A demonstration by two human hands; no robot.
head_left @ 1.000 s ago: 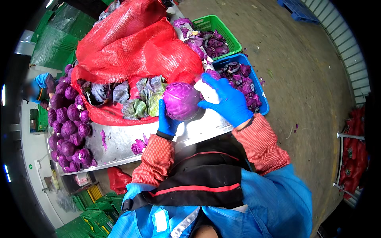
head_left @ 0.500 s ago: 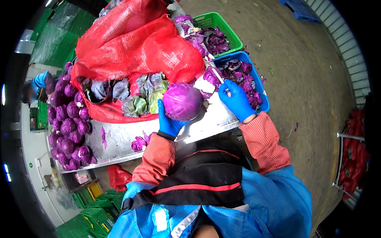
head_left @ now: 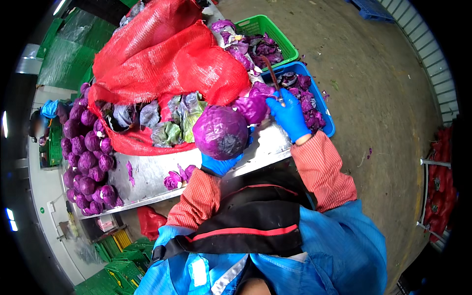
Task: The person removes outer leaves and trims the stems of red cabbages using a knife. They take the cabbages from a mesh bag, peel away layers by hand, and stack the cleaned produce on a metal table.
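Note:
My left hand (head_left: 221, 164), in a blue glove, cups a purple cabbage (head_left: 220, 132) from below, over the table's front edge. A dark patch shows on the cabbage's lower right side. To its right, my blue-gloved right hand (head_left: 291, 119) is closed around a knife (head_left: 273, 73), whose thin blade points up and away. Loose purple cabbage leaves (head_left: 253, 105) lie between the cabbage and my right hand, close to its fingertips; whether the fingers also pinch a leaf I cannot tell.
A red mesh sack (head_left: 172, 69) with cabbages in its mouth covers much of the metal table (head_left: 142, 172). Purple cabbages (head_left: 86, 162) are piled at left. Green (head_left: 290, 46) and blue crates (head_left: 328, 118) of leaves stand at right. Another person (head_left: 39, 123) is at far left.
The cabbage has turned in my left hand, now more beneath it, and shifted slightly left and down. The knife's blade has swung more upright; my right hand has moved slightly left.

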